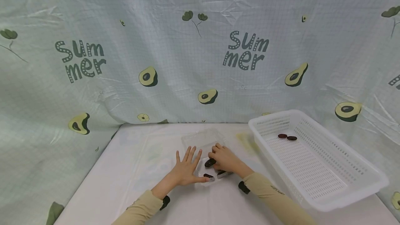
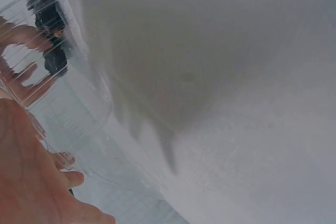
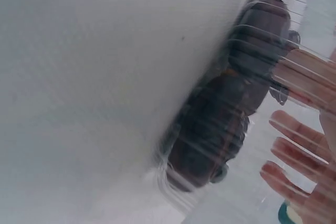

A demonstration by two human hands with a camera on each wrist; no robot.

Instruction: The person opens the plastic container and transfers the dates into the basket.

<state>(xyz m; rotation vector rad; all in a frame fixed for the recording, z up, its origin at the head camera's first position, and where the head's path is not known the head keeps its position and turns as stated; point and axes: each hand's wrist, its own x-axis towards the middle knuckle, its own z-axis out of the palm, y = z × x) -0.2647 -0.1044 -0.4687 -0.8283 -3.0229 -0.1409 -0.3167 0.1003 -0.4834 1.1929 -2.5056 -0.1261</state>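
Note:
A clear plastic box (image 1: 201, 166) holds several dark brown dates (image 3: 210, 129) and lies on the table with its lid (image 1: 203, 137) folded back. My left hand (image 1: 185, 172) has its fingers spread on the box's left side, with the thumb stretched along the near edge. My right hand (image 1: 225, 159) reaches over the box from the right, fingers bent down. At its fingertips it pinches a date (image 1: 210, 163). Through the clear wall in the right wrist view, other fingers (image 3: 296, 161) of this hand hang loosely beside the dates.
A white perforated plastic basket (image 1: 325, 202) stands on the right of the table, with two dates (image 1: 287, 137) lying at its far end. Black wrist cameras (image 1: 243, 187) sit under both sleeves. Behind the table (image 1: 137, 155) hangs a curtain (image 1: 175, 61) printed with avocados.

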